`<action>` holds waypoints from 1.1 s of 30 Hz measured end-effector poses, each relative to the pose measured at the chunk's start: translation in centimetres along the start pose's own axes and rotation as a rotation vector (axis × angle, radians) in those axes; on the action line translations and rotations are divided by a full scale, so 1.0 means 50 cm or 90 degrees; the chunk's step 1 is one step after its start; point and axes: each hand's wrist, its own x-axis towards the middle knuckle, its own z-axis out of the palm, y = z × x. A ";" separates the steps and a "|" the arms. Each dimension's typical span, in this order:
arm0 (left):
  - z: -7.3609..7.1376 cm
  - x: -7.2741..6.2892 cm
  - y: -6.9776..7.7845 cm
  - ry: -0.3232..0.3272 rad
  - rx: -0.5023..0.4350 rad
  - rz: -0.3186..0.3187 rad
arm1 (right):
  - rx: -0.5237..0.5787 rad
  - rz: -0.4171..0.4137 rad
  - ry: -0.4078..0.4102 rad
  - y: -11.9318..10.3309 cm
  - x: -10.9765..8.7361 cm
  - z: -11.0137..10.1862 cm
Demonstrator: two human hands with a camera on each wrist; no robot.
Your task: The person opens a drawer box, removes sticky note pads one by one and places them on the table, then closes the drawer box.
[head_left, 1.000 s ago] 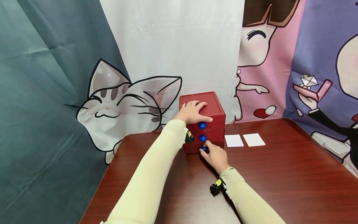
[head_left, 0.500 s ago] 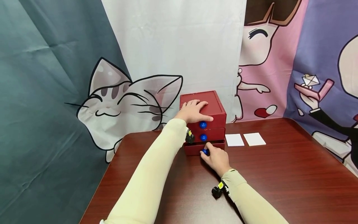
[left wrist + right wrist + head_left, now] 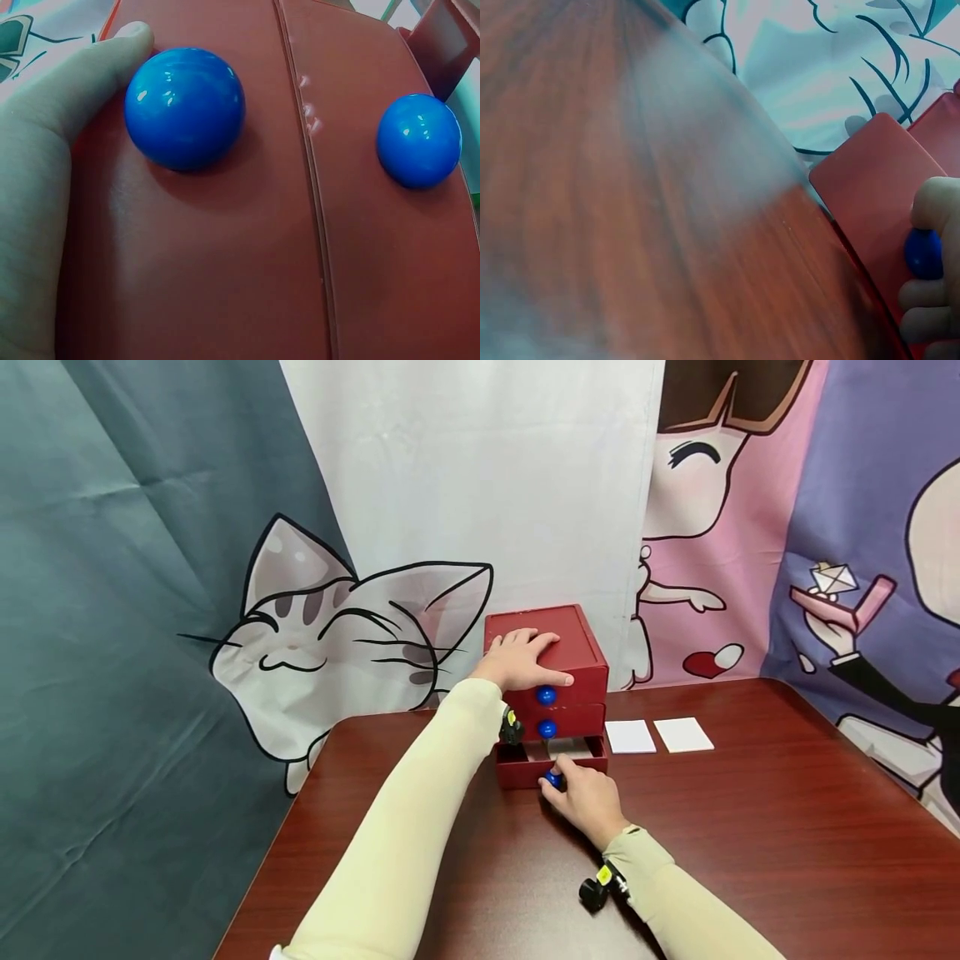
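Observation:
A red three-drawer box (image 3: 573,635) stands at the back of the table, each drawer front bearing a round blue knob. My left hand (image 3: 517,665) rests spread on its top. The left thumb (image 3: 90,79) lies along the upper edge, beside the top knob (image 3: 185,109); the middle knob (image 3: 420,141) is further down. With thumb and fingers, my right hand (image 3: 589,798) pinches the bottom drawer's knob (image 3: 924,255). That bottom drawer (image 3: 517,776) is partly pulled out, and a pale flat patch shows inside. The upper two drawers are closed.
Two white square cards (image 3: 630,737) lie side by side on the brown wooden table (image 3: 780,827), right of the box. A cartoon-printed curtain (image 3: 465,485) hangs close behind the table. The table's left edge runs beyond my left forearm.
The bottom drawer has slid out toward me, from closed to partly open, with my right hand moving back on its knob. My left hand has stayed on the box top.

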 end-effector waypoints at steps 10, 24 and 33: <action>-0.001 -0.005 0.001 -0.001 -0.001 -0.005 | -0.009 -0.018 -0.011 -0.008 -0.012 -0.010; 0.002 -0.004 0.003 0.007 0.002 0.000 | -0.062 -0.046 -0.061 -0.023 -0.007 -0.050; 0.004 -0.002 0.000 0.017 0.005 0.002 | -0.044 -0.141 0.005 -0.032 0.042 -0.095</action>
